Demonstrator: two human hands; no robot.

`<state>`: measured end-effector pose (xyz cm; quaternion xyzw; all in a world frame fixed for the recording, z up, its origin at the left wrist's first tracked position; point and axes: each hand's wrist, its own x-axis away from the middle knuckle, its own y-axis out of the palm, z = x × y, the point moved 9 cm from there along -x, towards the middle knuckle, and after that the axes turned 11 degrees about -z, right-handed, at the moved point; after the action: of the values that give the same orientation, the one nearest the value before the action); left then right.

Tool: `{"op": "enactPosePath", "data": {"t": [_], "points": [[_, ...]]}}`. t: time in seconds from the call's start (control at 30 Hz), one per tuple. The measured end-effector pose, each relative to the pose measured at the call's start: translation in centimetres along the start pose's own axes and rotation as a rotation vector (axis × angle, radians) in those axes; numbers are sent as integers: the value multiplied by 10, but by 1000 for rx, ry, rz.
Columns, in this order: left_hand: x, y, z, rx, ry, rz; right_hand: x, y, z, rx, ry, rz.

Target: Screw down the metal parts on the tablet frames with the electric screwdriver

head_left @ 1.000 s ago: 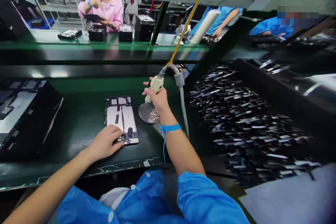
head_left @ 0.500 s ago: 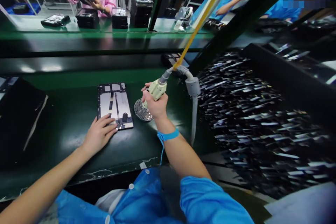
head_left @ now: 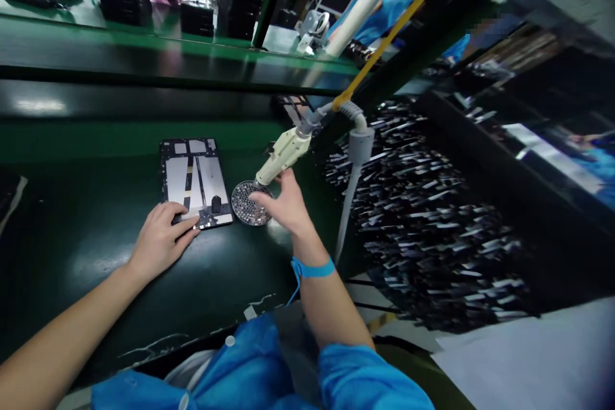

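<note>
A tablet back chassis lies flat on the dark green mat. My left hand rests on its near left corner, fingers pressing it down. Right of it sits a round metal dish of small screws. A cream electric screwdriver hangs tilted from a yellow cord, its tip over the dish. My right hand is just below the tool with its fingers spread, fingertips at the dish's right edge, holding nothing. A blue wrist strap circles the right wrist.
A grey hose drops from the tool. A wide black tray of several dark strips fills the right side. Black boxes stand on the far green bench, where other people in pink and blue sleeves work.
My right hand has let go of the screwdriver's body and dropped lower, fingers opening toward the screw dish. The left hand stays on the chassis. The view has tilted and shifted.
</note>
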<state>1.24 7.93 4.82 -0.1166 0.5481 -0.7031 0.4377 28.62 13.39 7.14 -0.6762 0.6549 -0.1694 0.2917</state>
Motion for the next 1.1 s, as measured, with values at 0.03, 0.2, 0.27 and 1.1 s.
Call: {"op": "enactPosePath", "data": {"t": [0.03, 0.2, 0.27, 1.1], "points": [[-1, -1, -1, 2, 8, -6, 9, 8, 6, 123, 68, -65], [-1, -3, -3, -15, 28, -20, 34, 46, 20, 475, 227, -237], [-1, -2, -6, -8, 27, -27, 31, 50, 19, 494, 176, -262], [13, -1, 1, 131, 22, -146, -17, -5, -10, -272, -153, -282]]}}
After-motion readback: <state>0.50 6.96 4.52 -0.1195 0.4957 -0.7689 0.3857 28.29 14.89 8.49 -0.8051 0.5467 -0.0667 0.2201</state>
